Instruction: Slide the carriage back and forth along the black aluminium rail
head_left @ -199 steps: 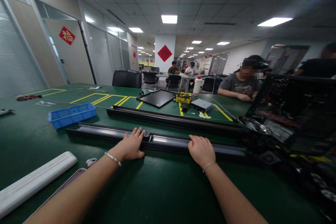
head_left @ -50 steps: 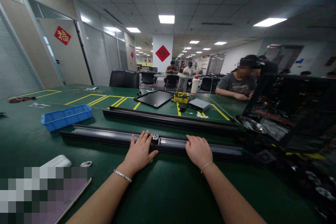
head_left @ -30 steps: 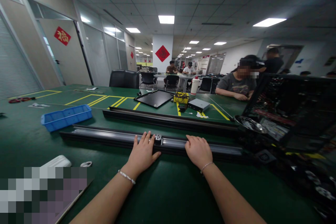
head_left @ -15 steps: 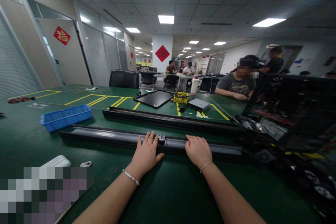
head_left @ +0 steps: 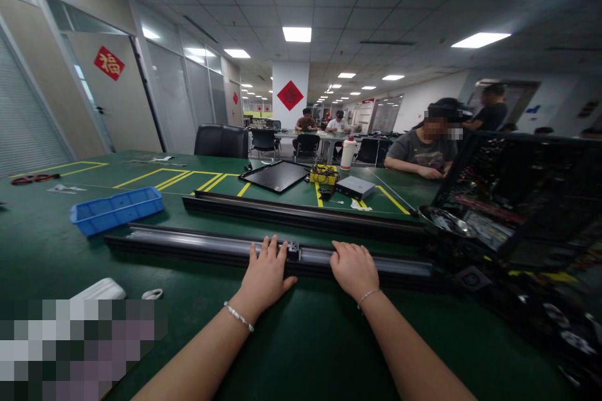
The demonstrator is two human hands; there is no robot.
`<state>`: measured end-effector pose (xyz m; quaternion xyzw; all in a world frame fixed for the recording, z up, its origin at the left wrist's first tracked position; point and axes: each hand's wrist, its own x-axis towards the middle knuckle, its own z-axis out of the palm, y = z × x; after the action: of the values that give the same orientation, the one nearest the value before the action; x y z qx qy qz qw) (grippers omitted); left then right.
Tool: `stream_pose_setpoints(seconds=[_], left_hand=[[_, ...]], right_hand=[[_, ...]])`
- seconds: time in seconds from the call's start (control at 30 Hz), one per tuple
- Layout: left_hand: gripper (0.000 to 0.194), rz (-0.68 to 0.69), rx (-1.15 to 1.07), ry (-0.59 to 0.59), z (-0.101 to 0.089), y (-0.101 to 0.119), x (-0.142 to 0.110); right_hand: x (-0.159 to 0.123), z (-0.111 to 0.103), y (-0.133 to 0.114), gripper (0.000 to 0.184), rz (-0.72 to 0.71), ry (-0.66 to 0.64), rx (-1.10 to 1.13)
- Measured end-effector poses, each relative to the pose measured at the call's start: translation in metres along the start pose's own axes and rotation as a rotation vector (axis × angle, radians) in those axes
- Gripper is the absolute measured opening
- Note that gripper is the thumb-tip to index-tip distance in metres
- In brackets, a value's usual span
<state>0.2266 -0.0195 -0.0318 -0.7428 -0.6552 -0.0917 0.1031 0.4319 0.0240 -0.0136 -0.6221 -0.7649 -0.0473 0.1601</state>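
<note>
A long black and grey rail [head_left: 188, 243] lies across the green table [head_left: 301, 338] in front of me. My left hand [head_left: 266, 276] rests flat on it with its fingers stretched out, touching a small black slider block [head_left: 294, 251] that sits in the rail's groove. My right hand [head_left: 354, 269] lies over the rail a little to the right, fingers curled down on it. A second black rail [head_left: 301, 214] runs parallel just behind.
A blue tray [head_left: 116, 209] stands at the left. A dark open frame full of parts [head_left: 517, 200] fills the right side. A black panel [head_left: 277, 175], a yellow box [head_left: 322, 174] and a grey box [head_left: 355, 187] lie farther back. A person [head_left: 423, 149] sits across the table.
My left hand has slid to the right along the rail, and the small slider block has moved right with it, closer to my right hand, which stays put.
</note>
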Motion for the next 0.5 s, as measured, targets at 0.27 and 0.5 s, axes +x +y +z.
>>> stream_pose_setpoints(seconds=[0.27, 0.5], left_hand=[[0.08, -0.011, 0.002, -0.061, -0.0053, 0.005, 0.0022], [0.082, -0.009, -0.011, -0.068, -0.0083, 0.006, 0.0029]], right_hand=[[-0.0002, 0.001, 0.0, 0.044, -0.004, 0.007, -0.019], [-0.0004, 0.0017, -0.0002, 0.044, -0.002, 0.007, -0.036]])
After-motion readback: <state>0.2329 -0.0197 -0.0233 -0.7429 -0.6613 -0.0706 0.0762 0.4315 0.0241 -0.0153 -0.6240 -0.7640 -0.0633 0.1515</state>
